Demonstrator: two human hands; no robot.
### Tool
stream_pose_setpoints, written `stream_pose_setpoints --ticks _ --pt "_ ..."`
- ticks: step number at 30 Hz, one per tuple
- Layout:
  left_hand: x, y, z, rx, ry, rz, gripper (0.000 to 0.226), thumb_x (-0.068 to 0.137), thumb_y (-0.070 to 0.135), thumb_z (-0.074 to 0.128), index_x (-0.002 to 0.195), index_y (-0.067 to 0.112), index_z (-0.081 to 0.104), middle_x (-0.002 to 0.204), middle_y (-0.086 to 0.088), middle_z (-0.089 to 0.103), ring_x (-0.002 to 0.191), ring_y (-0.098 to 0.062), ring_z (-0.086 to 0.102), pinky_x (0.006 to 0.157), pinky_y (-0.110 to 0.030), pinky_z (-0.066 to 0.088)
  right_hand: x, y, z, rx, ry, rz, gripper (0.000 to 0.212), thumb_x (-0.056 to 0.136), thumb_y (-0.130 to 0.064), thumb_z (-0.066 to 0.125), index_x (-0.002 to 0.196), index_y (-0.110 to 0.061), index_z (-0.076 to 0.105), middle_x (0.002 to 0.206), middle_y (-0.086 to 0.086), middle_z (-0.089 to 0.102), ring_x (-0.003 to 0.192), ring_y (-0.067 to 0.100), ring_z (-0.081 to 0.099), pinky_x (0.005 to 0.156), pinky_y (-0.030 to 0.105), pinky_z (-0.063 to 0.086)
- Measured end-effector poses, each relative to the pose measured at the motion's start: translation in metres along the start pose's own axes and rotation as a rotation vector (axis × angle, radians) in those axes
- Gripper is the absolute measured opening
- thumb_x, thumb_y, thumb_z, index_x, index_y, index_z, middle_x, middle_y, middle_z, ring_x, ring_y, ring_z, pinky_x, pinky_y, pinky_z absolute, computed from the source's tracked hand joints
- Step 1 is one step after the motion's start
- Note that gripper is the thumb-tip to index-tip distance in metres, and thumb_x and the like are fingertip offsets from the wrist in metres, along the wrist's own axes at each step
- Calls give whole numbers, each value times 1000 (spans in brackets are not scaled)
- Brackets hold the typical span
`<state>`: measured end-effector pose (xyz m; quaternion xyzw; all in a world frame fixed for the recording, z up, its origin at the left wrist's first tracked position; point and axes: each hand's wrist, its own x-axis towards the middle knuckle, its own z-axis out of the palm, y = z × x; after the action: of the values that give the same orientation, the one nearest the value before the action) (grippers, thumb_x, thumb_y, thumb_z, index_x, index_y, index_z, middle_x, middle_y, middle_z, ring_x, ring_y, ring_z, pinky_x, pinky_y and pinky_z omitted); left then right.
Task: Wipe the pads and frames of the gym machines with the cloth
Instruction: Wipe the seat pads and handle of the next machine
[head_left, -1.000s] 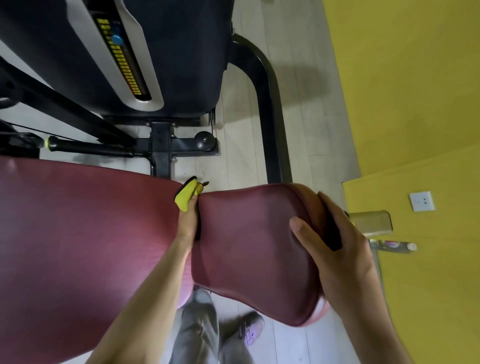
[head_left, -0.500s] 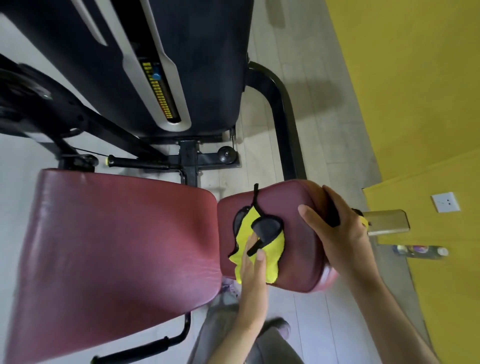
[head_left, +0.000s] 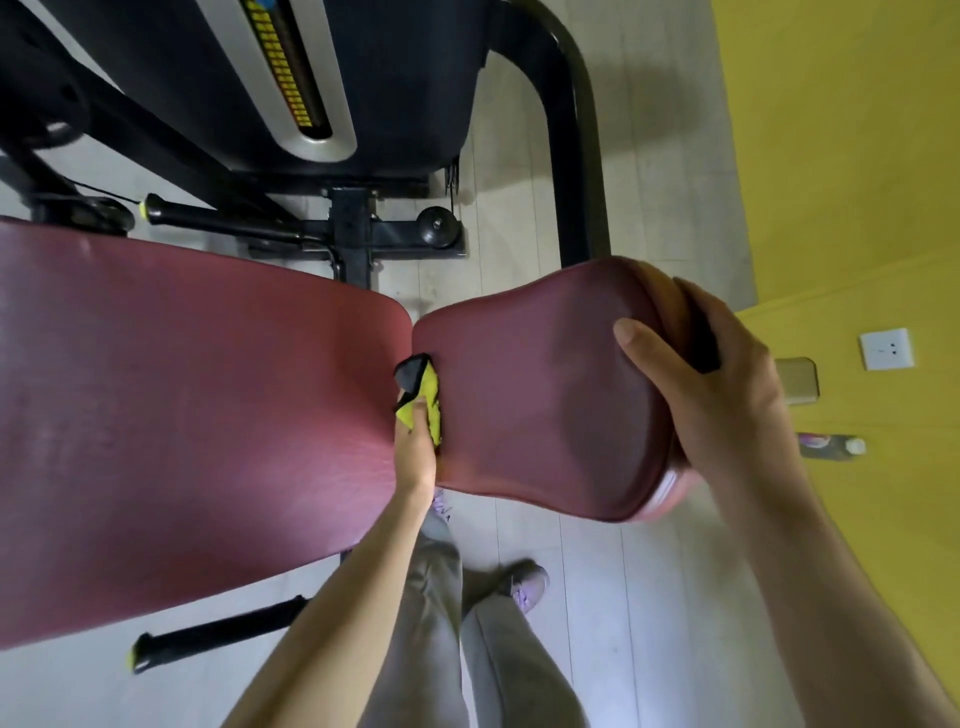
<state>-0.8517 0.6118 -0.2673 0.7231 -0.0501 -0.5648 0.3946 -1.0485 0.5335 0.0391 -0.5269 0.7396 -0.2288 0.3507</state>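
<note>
A gym machine has two maroon pads: a large pad (head_left: 182, 415) on the left and a smaller pad (head_left: 540, 395) on the right, with a narrow gap between them. My left hand (head_left: 415, 447) is pushed into that gap and holds a yellow cloth with black trim (head_left: 423, 395) against the pads' edges; most of its fingers are hidden. My right hand (head_left: 711, 374) grips the right end of the smaller pad, thumb on top and fingers curled round its edge.
The black machine frame (head_left: 353, 234) and a curved black tube (head_left: 576, 130) stand behind the pads. A black handle with a yellow tip (head_left: 218, 639) sticks out below. A yellow wall with a white socket (head_left: 885, 349) is on the right, and a bottle (head_left: 831, 446) lies on the floor.
My left hand has moved the cloth from the top of the smaller pad back into the gap between the pads. The right hand keeps its hold on the pad's end.
</note>
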Motion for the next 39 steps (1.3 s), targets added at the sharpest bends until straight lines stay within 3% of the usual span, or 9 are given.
stream_pose_setpoints --ticks 11,15,17,20,24,28,30,35,39 --pt "-181 75 13 -19 -123 2 38 63 46 67 82 16 55 63 0 49 60 -26 39 52 -37 35 -9 -19 -1 -46 -15 -7 57 94 -46 69 144 -28 52 115 -13 57 104 11 52 72 8 37" --pt "-272 86 46 -8 -290 355 48 93 31 70 139 24 59 142 -4 59 141 -23 46 99 -36 50 -10 -18 1 -58 -26 19 68 85 -64 68 143 -31 50 118 -9 62 112 23 61 94 39 51" --pt "-281 90 57 16 -317 595 49 98 29 65 143 44 53 156 21 43 154 -9 23 118 -31 33 -10 -17 0 -48 -36 33 71 81 -69 63 140 -32 51 121 -6 65 114 26 62 99 47 51" --pt "-248 69 59 61 -274 739 61 97 53 59 146 18 52 154 -5 48 148 -31 36 118 -52 33 -10 -16 -4 -68 -64 53 61 92 -58 68 142 -30 49 117 -7 60 109 21 58 92 37 45" --pt "-202 52 48 -24 -107 459 78 93 69 53 140 6 53 138 -10 62 132 -23 55 112 -35 42 -11 -17 -7 -62 -84 68 57 94 -53 65 143 -31 47 118 -11 56 107 17 52 91 34 42" --pt "-154 57 42 -143 75 224 11 99 36 58 104 29 65 93 20 70 94 -4 63 90 -24 47 -12 -20 -8 -50 -107 46 59 95 -51 65 145 -28 44 120 -12 55 107 16 54 86 31 40" --pt "-151 63 40 -183 86 153 23 86 46 62 89 23 61 78 8 58 77 -17 53 84 -35 43 -10 -18 -5 -77 -102 29 62 95 -53 63 148 -26 42 119 -13 53 107 16 53 87 29 37" --pt "-215 79 58 -271 15 222 24 98 27 64 86 13 49 75 -6 29 61 -14 28 57 -27 29 -10 -11 -7 -70 -131 -42 86 86 -73 54 154 -24 37 136 -7 57 127 22 57 101 31 42" --pt "-268 81 81 -365 23 294 36 84 43 68 98 11 63 72 8 53 62 -5 46 61 -16 41 -3 -4 -21 104 -317 -28 87 85 -89 29 156 -40 31 146 -16 49 137 16 48 116 39 37"
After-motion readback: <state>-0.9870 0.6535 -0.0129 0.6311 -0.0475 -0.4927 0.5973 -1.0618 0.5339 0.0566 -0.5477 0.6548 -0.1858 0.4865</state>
